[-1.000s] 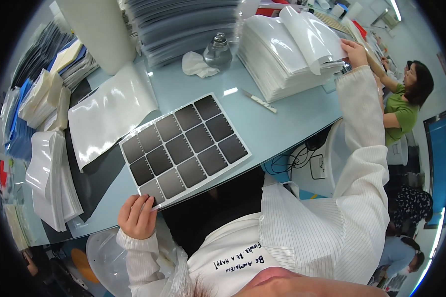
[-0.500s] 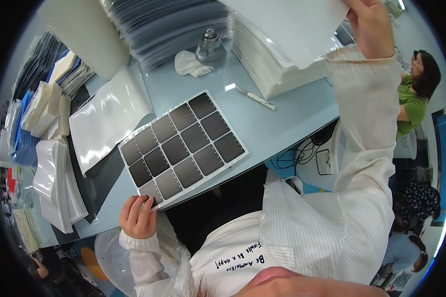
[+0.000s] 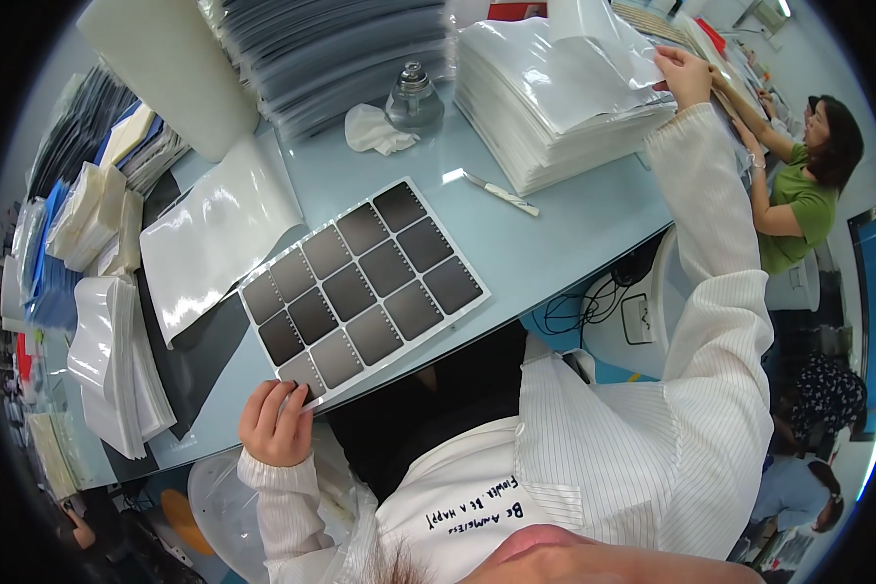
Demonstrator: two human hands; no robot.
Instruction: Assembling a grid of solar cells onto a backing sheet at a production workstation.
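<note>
A sheet of dark grey rectangular pieces (image 3: 384,268), set in rows on a white backing, lies slanted on the table. My left hand (image 3: 277,428) pinches its near left corner at the table's edge. At the far right, my right hand (image 3: 686,76) has its fingers closed on the edge of a glossy white sheet (image 3: 594,37), which curls up over a tall stack of white sheets (image 3: 555,146). Between the dark sheet and that stack rests a white-handled craft knife (image 3: 501,192).
A clear pump bottle (image 3: 415,97) stands beside a crumpled tissue (image 3: 378,130). Behind are dark stacked sheets (image 3: 341,49) and a large pale roll (image 3: 165,73). A curled glossy sheet (image 3: 214,229) and white bundles (image 3: 117,360) lie left. Someone in green (image 3: 798,209) works at right.
My right hand has moved down and away from the camera, to the stack's right side, and the white sheet has dropped with it onto the stack. My left hand stays at the dark sheet's corner.
</note>
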